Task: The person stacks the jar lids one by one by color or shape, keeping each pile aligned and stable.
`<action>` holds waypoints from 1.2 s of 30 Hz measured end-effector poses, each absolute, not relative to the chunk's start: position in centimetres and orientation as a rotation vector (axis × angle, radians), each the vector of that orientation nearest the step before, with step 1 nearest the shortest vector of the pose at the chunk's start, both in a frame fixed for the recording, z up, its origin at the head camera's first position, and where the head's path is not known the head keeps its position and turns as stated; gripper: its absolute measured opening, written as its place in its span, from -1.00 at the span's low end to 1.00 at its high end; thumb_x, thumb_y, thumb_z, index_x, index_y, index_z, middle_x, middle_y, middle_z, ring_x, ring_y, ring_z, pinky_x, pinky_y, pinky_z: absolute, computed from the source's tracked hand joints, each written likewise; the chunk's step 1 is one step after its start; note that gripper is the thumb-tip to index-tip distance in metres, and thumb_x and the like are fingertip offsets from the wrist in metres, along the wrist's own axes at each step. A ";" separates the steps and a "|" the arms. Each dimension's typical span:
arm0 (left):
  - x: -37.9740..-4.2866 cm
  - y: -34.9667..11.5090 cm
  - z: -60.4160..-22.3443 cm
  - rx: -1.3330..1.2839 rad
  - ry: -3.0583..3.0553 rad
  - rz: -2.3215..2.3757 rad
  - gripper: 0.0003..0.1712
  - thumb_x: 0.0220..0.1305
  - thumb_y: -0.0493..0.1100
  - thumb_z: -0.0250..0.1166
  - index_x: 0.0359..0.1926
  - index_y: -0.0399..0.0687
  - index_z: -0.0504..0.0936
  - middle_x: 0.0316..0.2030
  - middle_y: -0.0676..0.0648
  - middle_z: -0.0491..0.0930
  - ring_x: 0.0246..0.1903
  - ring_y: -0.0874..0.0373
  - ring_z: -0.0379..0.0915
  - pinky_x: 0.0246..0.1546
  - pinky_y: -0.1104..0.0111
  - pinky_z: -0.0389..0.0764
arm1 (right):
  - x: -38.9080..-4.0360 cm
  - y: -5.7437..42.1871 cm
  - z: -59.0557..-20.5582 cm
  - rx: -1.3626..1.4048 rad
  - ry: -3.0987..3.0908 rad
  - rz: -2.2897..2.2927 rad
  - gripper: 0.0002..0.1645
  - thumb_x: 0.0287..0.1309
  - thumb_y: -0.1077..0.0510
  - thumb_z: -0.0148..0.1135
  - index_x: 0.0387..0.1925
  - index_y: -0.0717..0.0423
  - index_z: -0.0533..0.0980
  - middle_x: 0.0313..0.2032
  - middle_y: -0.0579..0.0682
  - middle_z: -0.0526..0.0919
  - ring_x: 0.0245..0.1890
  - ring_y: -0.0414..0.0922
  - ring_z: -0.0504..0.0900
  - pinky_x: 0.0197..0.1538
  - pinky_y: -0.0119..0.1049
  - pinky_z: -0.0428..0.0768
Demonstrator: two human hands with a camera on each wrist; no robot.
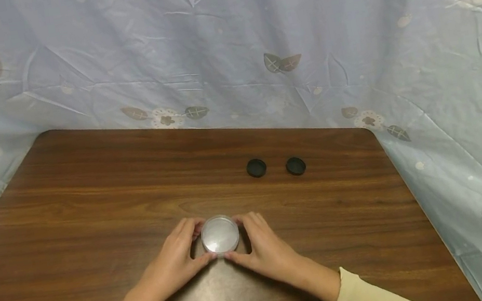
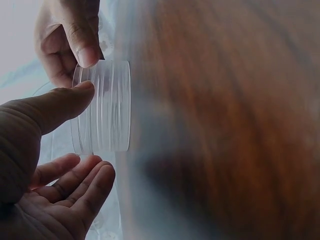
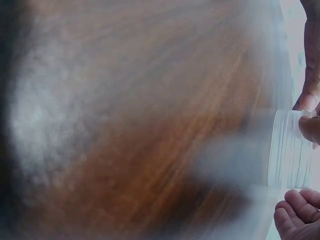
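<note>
Head view: I see the left hand (image 1: 171, 261) and right hand (image 1: 268, 246) each closed in a curved grip around a clear round container (image 1: 219, 235) on the tabletop (image 1: 91, 221), with a black disc (image 1: 256, 168) and a second black disc (image 1: 295, 166) side by side, well apart beyond it. Left wrist view: I find the left thumb against the container's ridged side, fingers curled at its opposite side. Right wrist view: I get the right thumb across the ridges, fingers curled by the opposite side, the container cut off by the frame's edge.
</note>
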State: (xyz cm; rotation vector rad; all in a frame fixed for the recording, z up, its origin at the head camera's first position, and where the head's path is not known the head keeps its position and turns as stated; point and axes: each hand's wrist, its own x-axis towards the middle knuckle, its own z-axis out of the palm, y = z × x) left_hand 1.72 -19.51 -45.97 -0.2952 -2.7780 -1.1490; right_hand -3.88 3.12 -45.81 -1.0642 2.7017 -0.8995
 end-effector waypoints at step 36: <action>1.5 -19.5 -46.1 -0.349 -2.798 -1.121 -0.28 0.08 -0.18 0.64 0.21 -0.29 0.53 0.00 -0.13 0.62 0.02 -0.01 0.65 0.08 0.09 0.75 | -3.8 3.4 -45.9 -1.026 2.670 -0.939 -0.20 0.18 -0.04 0.56 0.31 0.18 0.40 0.14 0.07 0.60 0.18 -0.03 0.54 0.24 -0.11 0.64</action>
